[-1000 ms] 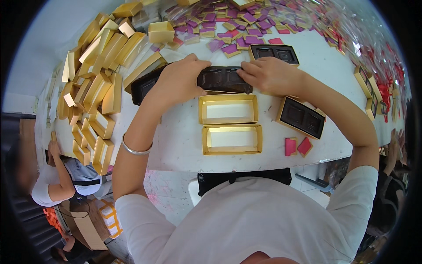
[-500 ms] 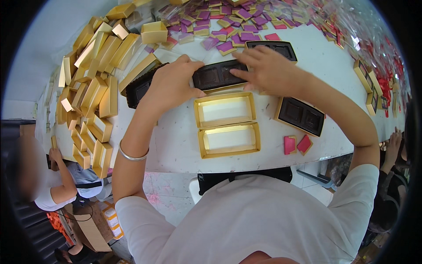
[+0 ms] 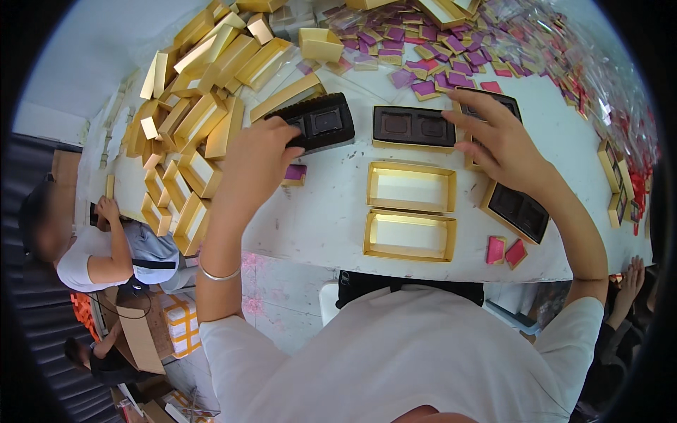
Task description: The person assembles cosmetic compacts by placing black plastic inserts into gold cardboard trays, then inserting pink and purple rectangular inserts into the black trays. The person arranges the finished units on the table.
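Observation:
My left hand [image 3: 254,162] has its fingers and thumb curled on the left end of a stack of black plastic trays [image 3: 328,121]; the fingertips are partly hidden. To the right, a gold box [image 3: 415,146] holds a black tray insert [image 3: 414,125] with two square hollows. My right hand [image 3: 504,144] is spread beside that box's right end, its fingertips at the corner or just over it. Two gold boxes [image 3: 411,187] with pale insides lie nearer to me, one in front of the other. Beneath my left hand sits a small purple-and-gold piece [image 3: 295,173].
Many gold boxes [image 3: 201,116] are heaped at the left. Small purple pieces [image 3: 425,89] cover the far side beside clear plastic wrapping [image 3: 557,56]. Another tray-filled box [image 3: 518,208] and two pink pieces [image 3: 496,249] lie right. Co-workers [image 3: 95,261] sit at both sides.
My left hand has left the tray-filled box and taken hold of the black tray stack, which has shifted right. My right hand has lifted back from the insert. The view has turned slightly left.

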Demonstrator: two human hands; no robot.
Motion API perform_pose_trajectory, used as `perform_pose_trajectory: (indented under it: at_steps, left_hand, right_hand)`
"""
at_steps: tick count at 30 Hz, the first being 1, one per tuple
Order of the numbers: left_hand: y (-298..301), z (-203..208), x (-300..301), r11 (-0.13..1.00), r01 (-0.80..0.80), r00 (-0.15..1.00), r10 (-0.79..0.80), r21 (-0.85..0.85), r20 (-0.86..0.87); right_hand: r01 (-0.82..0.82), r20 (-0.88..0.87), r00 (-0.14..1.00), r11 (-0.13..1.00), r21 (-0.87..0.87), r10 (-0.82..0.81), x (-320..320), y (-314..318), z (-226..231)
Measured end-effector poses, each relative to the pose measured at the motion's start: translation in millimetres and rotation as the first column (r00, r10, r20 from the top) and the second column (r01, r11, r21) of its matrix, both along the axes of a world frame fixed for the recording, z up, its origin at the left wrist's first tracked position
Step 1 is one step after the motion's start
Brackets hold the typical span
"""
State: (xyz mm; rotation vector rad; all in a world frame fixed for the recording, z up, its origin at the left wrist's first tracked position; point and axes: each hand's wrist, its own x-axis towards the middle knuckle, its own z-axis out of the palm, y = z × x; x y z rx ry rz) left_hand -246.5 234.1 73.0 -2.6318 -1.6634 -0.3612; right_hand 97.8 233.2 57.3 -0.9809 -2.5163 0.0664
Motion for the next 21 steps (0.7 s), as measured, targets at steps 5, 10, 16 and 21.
perform_pose_trajectory:
  at_steps: [5, 10, 16, 21]
  left_hand:
    - [0.1, -9.1, -1.3, 0.997, -0.052, 0.999, 0.051, 0.051, 0.012]
    - [5.8, 12.8, -6.2, 0.989, 0.064, 0.971, -0.092, 0.130, 0.221]
    - [-11.3, 60.8, 26.0, 0.571, 0.654, 0.738, -0.337, -0.496, 0.585]
    - [-10.9, 15.1, 51.8, 0.349, 0.765, 0.561, 0.051, -0.541, 0.826]
  right_hand:
    - [-0.091, 0.034, 0.996, 0.990, 0.107, 0.088, -14.9, -2.5, 0.9]
    - [-0.051, -0.096, 0.993, 0.989, 0.135, 0.064, -17.3, -9.3, 13.8]
    - [-0.224, 0.021, 0.965, 0.777, 0.589, 0.263, -36.5, -38.5, 50.1]
    - [-0.322, 0.117, 0.946, 0.844, 0.428, 0.302, -15.6, -51.5, 56.2]
